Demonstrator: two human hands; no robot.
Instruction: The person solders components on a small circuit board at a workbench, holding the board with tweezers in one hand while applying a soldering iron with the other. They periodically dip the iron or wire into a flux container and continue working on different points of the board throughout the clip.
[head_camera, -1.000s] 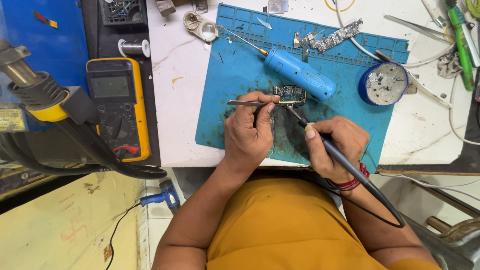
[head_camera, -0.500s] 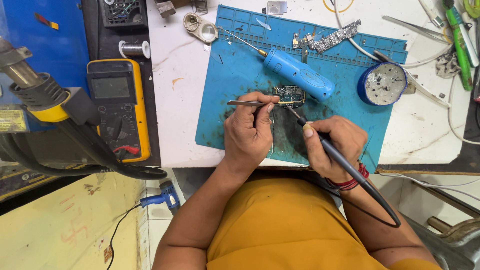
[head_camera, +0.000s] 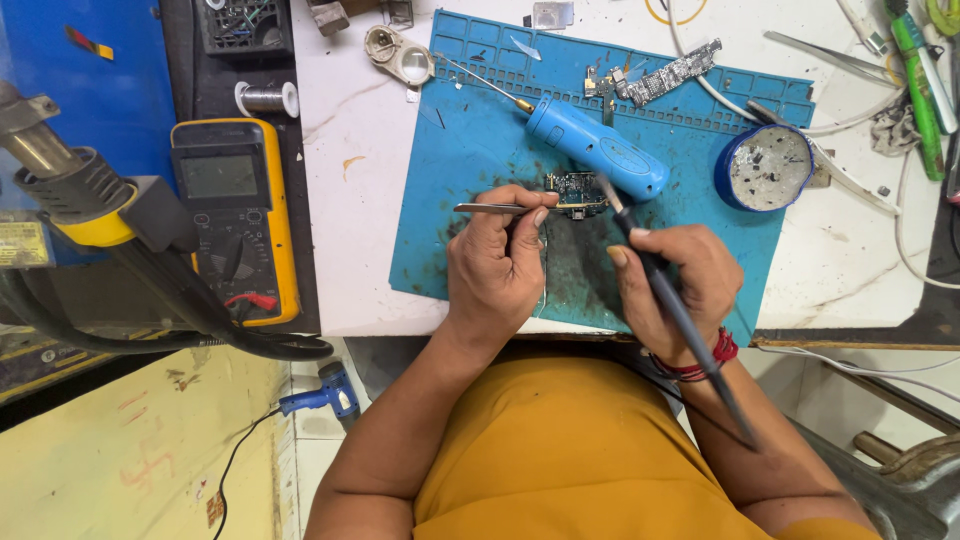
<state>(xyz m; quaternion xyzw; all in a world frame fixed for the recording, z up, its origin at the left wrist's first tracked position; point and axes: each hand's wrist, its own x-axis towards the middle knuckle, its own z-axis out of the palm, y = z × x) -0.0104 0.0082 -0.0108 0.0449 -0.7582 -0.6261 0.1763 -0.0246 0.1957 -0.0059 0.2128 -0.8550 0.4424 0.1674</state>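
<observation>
My left hand (head_camera: 497, 268) pinches thin metal tweezers (head_camera: 492, 209), their tips lying on a small green circuit board (head_camera: 574, 188) on the blue work mat (head_camera: 470, 150). In my right hand (head_camera: 670, 283) is a dark soldering iron (head_camera: 660, 285), held like a pen, with its tip touching the board's right edge. The iron's cord runs down past my wrist.
A blue electric screwdriver (head_camera: 596, 149) lies just behind the board. A round blue tin (head_camera: 766, 168) sits at the mat's right. Another circuit board (head_camera: 668, 74) lies at the far edge. A yellow multimeter (head_camera: 231, 215) and a hot-air gun (head_camera: 75, 187) are at the left. Green-handled tools (head_camera: 916, 62) are at the far right.
Both hands stay on the board; the soldering iron's tip has shifted slightly along the board's right edge.
</observation>
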